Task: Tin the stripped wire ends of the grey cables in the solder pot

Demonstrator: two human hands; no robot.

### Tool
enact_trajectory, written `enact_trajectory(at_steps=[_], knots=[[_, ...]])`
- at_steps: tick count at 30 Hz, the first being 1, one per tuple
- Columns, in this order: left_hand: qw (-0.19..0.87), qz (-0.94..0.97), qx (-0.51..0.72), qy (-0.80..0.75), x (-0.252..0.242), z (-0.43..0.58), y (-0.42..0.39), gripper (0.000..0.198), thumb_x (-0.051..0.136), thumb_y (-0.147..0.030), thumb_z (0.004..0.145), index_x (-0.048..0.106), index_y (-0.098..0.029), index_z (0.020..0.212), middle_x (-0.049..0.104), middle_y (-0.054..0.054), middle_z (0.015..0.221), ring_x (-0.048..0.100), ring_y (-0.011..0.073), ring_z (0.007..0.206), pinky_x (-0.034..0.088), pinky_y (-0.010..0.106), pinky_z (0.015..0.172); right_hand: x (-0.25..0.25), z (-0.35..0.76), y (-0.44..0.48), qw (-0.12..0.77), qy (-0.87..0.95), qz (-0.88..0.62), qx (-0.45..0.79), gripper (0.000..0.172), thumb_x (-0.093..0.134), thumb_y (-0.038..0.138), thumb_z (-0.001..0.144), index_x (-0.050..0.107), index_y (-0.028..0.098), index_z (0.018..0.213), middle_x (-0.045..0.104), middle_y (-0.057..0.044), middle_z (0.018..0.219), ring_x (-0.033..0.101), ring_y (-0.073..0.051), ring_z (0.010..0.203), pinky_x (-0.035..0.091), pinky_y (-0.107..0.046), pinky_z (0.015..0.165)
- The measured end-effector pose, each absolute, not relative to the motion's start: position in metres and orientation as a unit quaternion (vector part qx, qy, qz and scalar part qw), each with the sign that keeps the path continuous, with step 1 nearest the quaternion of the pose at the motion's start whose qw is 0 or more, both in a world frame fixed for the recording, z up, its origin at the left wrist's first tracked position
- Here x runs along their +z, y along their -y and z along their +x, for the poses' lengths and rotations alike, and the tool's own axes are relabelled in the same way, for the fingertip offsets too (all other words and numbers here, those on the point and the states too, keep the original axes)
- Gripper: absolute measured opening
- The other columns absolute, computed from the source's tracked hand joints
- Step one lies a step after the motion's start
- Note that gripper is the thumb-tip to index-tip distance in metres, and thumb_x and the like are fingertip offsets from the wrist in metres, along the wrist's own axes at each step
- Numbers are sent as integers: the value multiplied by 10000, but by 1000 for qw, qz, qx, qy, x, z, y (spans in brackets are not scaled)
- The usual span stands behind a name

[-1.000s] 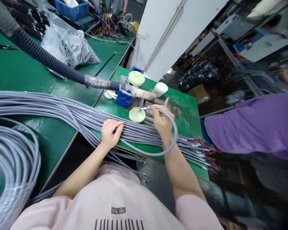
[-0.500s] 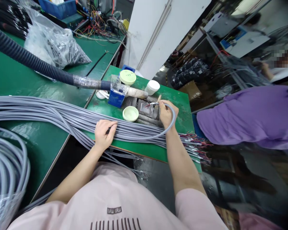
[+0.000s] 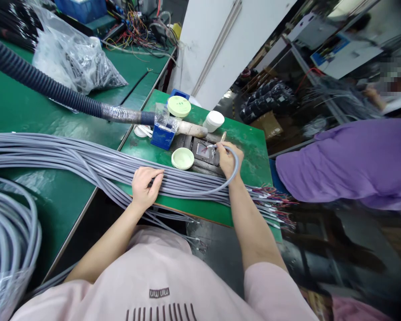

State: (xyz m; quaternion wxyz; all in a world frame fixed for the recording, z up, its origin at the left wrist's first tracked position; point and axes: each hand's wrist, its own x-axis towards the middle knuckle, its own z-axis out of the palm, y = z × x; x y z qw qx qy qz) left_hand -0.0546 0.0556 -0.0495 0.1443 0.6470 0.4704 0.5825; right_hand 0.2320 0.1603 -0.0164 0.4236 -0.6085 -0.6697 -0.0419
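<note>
A thick bundle of grey cables (image 3: 70,156) lies across the green bench. My left hand (image 3: 146,187) rests on the bundle, fingers curled over the cables. My right hand (image 3: 228,158) pinches the end of one grey cable (image 3: 220,185), which loops back to the bundle. Its stripped wire tips sit over a small metal tray (image 3: 202,151) set in the bench. A pale green dish (image 3: 182,158) stands just left of that tray.
A dark corrugated hose (image 3: 53,91) ends near a blue box (image 3: 161,133). Behind stand a green-lidded jar (image 3: 178,106) and a white jar (image 3: 214,120). A cable coil (image 3: 10,232) lies at left. A person in purple (image 3: 347,165) sits at right.
My right hand has carried the cable end from the pale green dish rightward to the metal tray and lowered it there. My left hand has stayed on the bundle.
</note>
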Motion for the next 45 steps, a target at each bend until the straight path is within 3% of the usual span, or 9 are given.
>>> enact_trajectory(at_steps=[10, 13, 16, 19, 23, 28, 32, 37, 45], knots=[[201, 607, 622, -452, -38, -50, -50, 154, 596, -291, 860, 725, -222, 908, 728, 37, 811, 631, 188, 803, 474, 374, 807, 42, 195, -73, 499, 708, -500, 0, 193, 563, 260, 895, 721, 251, 1007, 739, -52, 991, 683, -209, 920, 543, -370, 829], [394, 553, 618, -396, -20, -34, -36, 197, 614, -338, 856, 739, -221, 953, 733, 47, 815, 633, 191, 827, 475, 359, 822, 53, 173, -32, 512, 758, -404, -13, 331, 606, 146, 854, 672, 295, 1142, 718, -45, 1104, 673, -231, 1000, 544, -422, 874], [644, 426, 552, -314, -7, -14, -22, 334, 661, -457, 804, 740, -206, 1009, 742, 63, 848, 653, 196, 829, 483, 337, 815, 46, 162, -3, 445, 829, -335, -43, 502, 644, 97, 819, 584, 301, 1274, 708, -56, 1143, 663, -243, 1052, 561, -427, 865], [754, 290, 528, -259, -4, 0, -13, 421, 740, -519, 698, 754, -181, 948, 732, 60, 798, 649, 178, 739, 486, 319, 776, 29, 162, 13, 387, 872, -297, -47, 492, 584, 94, 863, 546, 292, 1311, 713, -55, 1132, 652, -225, 1083, 568, -406, 871], [754, 286, 530, -261, -7, 0, -8, 326, 768, -459, 691, 765, -188, 872, 720, 41, 741, 634, 160, 725, 470, 308, 810, 16, 168, 24, 436, 835, -336, -4, 426, 529, 101, 881, 568, 259, 1275, 706, -82, 1130, 653, -230, 1070, 561, -412, 861], [683, 459, 484, -297, -5, -5, -3, 266, 701, -428, 761, 762, -170, 734, 735, 85, 914, 626, 208, 880, 451, 328, 874, 24, 165, 32, 388, 755, -482, 217, 162, 527, 247, 898, 670, 214, 830, 696, -2, 678, 652, -143, 599, 502, -245, 562], [662, 486, 475, -316, -2, -2, 0, 233, 710, -385, 748, 761, -158, 744, 731, 83, 870, 608, 198, 876, 451, 324, 871, 24, 154, 37, 345, 730, -510, 296, 371, 548, 302, 884, 550, 188, 531, 559, 36, 462, 512, -82, 430, 384, -206, 469], [729, 371, 474, -326, -2, 4, 3, 305, 796, -359, 641, 742, -151, 858, 694, 39, 770, 603, 137, 710, 495, 278, 706, 13, 151, 42, 380, 683, -515, 353, 330, 495, 325, 907, 624, 188, 635, 528, 49, 434, 468, -79, 392, 370, -209, 456], [741, 314, 496, -326, -1, 7, 5, 312, 839, -307, 575, 675, -137, 779, 656, 1, 689, 588, 96, 625, 497, 230, 616, 7, 150, 45, 399, 662, -518, 366, 312, 497, 323, 898, 633, 183, 655, 519, 50, 413, 460, -82, 380, 357, -211, 444]])
